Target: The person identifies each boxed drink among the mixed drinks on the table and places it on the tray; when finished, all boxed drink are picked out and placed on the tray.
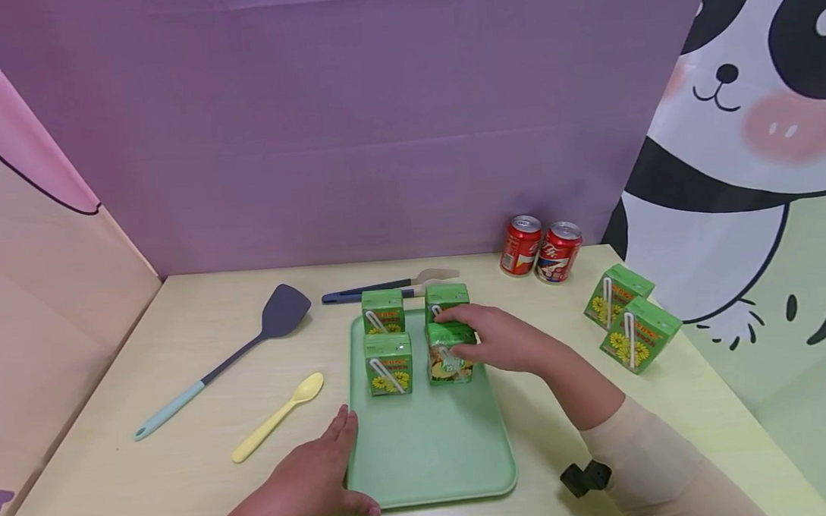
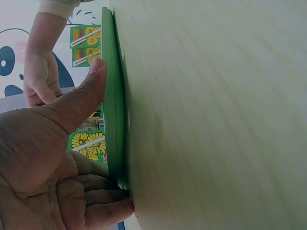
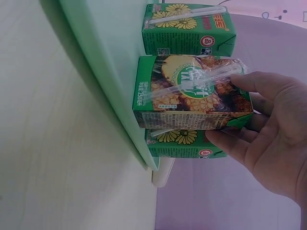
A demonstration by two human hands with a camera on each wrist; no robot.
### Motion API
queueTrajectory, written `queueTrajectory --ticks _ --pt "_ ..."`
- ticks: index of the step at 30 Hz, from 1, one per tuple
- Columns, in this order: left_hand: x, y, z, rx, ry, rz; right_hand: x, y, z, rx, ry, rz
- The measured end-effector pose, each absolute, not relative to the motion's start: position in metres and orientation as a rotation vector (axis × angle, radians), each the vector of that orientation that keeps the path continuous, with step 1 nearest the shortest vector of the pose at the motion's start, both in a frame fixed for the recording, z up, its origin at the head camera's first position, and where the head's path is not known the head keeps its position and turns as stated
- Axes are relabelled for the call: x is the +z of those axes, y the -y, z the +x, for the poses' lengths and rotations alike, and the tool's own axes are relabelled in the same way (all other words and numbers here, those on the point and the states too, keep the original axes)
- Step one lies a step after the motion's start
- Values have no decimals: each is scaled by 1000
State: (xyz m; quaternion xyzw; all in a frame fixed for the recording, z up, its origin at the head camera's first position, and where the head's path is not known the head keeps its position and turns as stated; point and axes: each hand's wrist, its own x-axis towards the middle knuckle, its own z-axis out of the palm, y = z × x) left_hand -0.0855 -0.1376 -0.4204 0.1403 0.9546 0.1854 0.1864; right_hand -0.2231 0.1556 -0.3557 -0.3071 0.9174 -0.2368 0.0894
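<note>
My right hand (image 1: 508,338) pinches the upper end of a green juice box (image 1: 449,363) with pineapple pictures. In the right wrist view the thumb (image 3: 259,84) lies on its straw side and the fingers are behind it. The box is on the light green tray (image 1: 430,455), in front of another green juice box (image 1: 448,292). Two green boxes with yellow flowers, a front juice box (image 1: 390,373) and a rear juice box (image 1: 383,303), stand to the left. My left hand (image 1: 311,474) rests at the tray's near left corner, fingers straight along the side, thumb by the front edge.
A yellow spoon (image 1: 282,418) and a spatula (image 1: 252,347) lie left of the tray. Behind it are utensils with dark handles (image 1: 366,294). Two red cans (image 1: 556,257) stand at the back right, and two more juice boxes (image 1: 637,337) at the right edge.
</note>
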Motion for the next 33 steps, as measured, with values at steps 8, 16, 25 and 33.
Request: queueTrajectory --ticks 8,16,25,33 --pt "-421 136 -86 526 -2684 390 -352 -158 -224 -630 -2716 -945" --pt "-422 137 -86 533 -2686 390 -352 -159 -225 -626 -2708 -953" --pt "-420 136 -86 532 -2663 378 -333 -188 -222 -739 -2781 -871" --pt "-419 136 -86 542 -2664 366 -311 -236 -222 -855 -2946 -586"
